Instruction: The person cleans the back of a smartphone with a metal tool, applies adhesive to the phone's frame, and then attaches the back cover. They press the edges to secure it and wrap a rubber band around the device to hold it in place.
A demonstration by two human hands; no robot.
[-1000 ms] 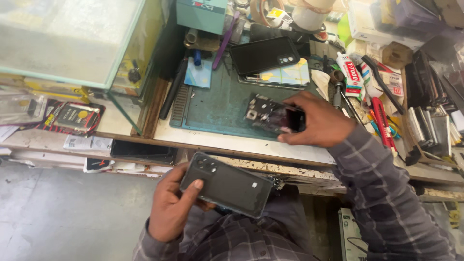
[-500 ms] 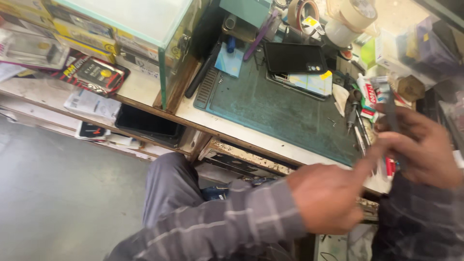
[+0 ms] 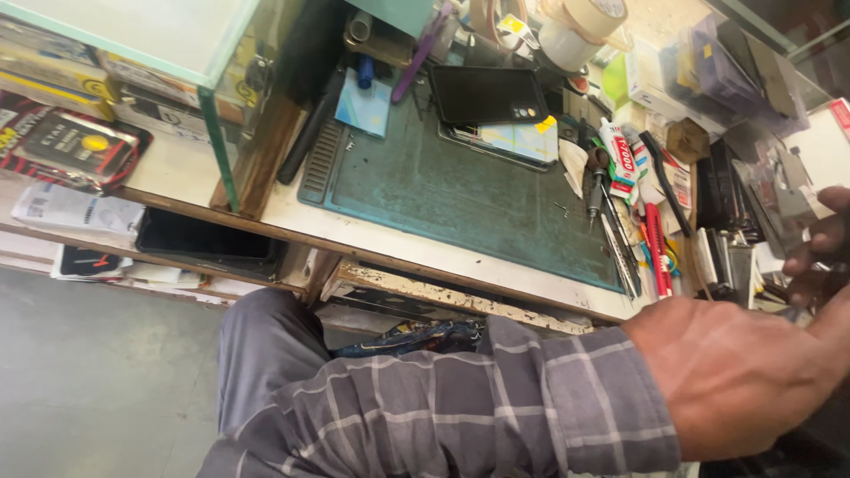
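My left arm in a grey checked sleeve reaches across the bottom of the view to the right. The back of my left hand (image 3: 735,381) shows at the lower right, its fingers hidden past the frame edge. Only the curled fingers of my right hand (image 3: 819,252) show at the far right edge, next to a rack of flat dark parts (image 3: 735,199). I cannot see what either hand holds. A black phone (image 3: 487,93) lies at the back of the green work mat (image 3: 443,190).
A glass case (image 3: 133,35) stands at the left on the bench. Tape rolls (image 3: 593,13) sit at the back, with a white tube (image 3: 620,150) and red-handled tools (image 3: 655,239) right of the mat. My knee (image 3: 266,345) is under the bench edge.
Both hands moved to the right edge of the view. The dark phone and the black part they held a second ago are out of sight.
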